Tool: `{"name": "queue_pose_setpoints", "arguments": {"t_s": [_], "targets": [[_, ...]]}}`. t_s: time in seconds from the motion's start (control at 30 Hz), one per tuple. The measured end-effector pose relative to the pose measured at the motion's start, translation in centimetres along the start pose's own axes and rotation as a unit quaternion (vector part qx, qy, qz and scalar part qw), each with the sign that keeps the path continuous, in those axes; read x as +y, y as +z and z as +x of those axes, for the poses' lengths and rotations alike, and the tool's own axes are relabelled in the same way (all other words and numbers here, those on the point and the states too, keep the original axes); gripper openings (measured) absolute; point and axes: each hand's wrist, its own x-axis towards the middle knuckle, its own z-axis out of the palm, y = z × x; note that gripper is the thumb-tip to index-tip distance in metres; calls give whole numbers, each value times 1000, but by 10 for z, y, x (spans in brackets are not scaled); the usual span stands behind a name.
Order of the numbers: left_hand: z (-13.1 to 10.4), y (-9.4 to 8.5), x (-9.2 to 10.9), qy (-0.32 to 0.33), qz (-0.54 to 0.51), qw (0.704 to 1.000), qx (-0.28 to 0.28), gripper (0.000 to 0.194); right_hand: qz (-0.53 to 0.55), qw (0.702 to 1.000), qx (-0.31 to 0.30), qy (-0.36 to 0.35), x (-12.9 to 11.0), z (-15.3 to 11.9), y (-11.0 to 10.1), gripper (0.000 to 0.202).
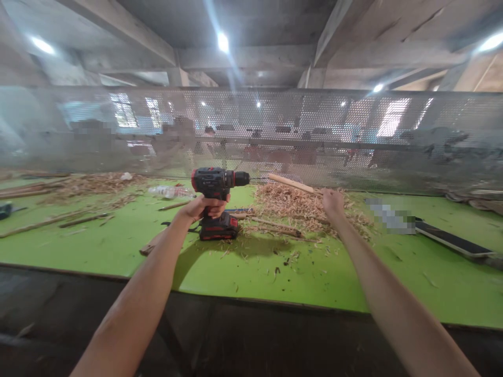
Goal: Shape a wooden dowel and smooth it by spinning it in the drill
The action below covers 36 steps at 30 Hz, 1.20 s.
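My left hand [210, 206] is wrapped round the handle of a black and red cordless drill [212, 180], held upright above the green table with its chuck pointing right. A thin bit reaches from the chuck toward the left end of a pale wooden stick [293, 183]; whether they touch is too small to tell. The stick's right end is in my right hand [332, 201], whose fingers are closed round it. Below the stick lies a heap of curled wood shavings [291, 204].
On the green table [275, 277] are thin sticks [275, 226], a clear plastic bottle [171, 191], more shavings [94, 184] at the left and a long dark flat object [451, 238] at the right. A perforated metal screen [275, 125] stands behind.
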Motion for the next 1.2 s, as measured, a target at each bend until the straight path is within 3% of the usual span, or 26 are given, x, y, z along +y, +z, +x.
{"name": "queue_pose_setpoints", "arguments": {"t_s": [0.2,0.4,0.6,0.83,1.03,1.2], "targets": [[0,1,0,-7,2,1000,12,39,11,1000,8,1,4,1,2,27],[1,5,2,2,-3,1000,21,39,26,999,18,-14,2,-1,2,42],[2,0,-2,10,-5,1000,19,36,11,1000,11,-4,0,-3,2,45],[1,-2,-3,2,-3,1000,7,35,-7,1000,11,6,4,4,5,31],[0,0,0,12,3,1000,0,33,11,999,28,-14,2,5,-1,42],[1,0,0,9,2,1000,7,35,28,998,52,-34,-5,4,-9,37]]}}
